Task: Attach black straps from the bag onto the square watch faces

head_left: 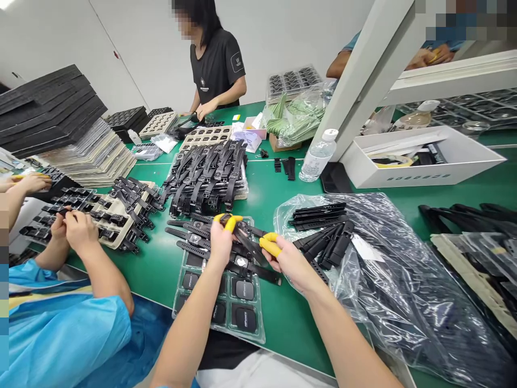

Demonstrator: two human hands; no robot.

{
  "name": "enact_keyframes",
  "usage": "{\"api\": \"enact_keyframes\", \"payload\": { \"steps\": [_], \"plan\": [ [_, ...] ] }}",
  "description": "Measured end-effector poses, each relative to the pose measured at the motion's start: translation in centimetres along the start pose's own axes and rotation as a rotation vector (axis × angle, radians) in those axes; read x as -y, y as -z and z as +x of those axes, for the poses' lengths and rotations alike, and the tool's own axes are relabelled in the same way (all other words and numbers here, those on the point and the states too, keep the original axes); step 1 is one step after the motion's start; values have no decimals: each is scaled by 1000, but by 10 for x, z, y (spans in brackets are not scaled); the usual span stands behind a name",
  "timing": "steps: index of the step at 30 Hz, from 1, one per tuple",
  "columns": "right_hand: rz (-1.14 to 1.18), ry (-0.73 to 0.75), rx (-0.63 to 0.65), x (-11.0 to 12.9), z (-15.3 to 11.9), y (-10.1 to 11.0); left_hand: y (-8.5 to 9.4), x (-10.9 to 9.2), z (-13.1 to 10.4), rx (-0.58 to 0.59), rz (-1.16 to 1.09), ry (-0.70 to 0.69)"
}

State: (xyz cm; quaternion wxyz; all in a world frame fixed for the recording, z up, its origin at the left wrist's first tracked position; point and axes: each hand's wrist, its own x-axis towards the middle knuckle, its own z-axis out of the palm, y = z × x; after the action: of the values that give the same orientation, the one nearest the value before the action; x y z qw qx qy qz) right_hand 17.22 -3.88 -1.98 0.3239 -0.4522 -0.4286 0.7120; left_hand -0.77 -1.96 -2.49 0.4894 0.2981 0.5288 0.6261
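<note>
Yellow finger cots cover fingertips on both of my hands. My left hand point(221, 242) is closed around a small dark smartwatch point(226, 219), mostly hidden by the fingers. A black watch strap point(249, 243) runs from there toward my right hand point(290, 260), whose fingers pinch its other end. Whether strap and watch are joined I cannot tell. Beneath my hands, several strapped smartwatches point(195, 238) lie across a clear plastic tray point(258, 328) with square black pieces in its compartments. Loose black straps point(319, 215) rest on a plastic bag just right of my right hand.
A pile of strapped watches point(205, 172) stands ahead on trays. To the right are a water bottle point(319, 156), a white box point(424, 175) and a large plastic bag point(412, 291). A co-worker's hands point(78, 229) work at the left; another person stands across the green table point(278, 323).
</note>
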Motion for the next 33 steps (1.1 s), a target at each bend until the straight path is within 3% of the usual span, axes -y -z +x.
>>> {"api": "enact_keyframes", "payload": {
  "steps": [3,6,10,19,33],
  "plan": [
    [27,33,11,-4,3,-4,-5,12,-9,257,172,-1],
    [46,49,18,-7,5,-5,-3,18,-15,423,421,-200],
    [72,48,11,-7,3,-5,3,19,-16,559,659,-418],
    [120,15,68,-4,2,-1,5,18,-13,656,725,-570],
    [332,-18,59,4,-2,-4,1,17,-18,618,726,-481]
  ]
}}
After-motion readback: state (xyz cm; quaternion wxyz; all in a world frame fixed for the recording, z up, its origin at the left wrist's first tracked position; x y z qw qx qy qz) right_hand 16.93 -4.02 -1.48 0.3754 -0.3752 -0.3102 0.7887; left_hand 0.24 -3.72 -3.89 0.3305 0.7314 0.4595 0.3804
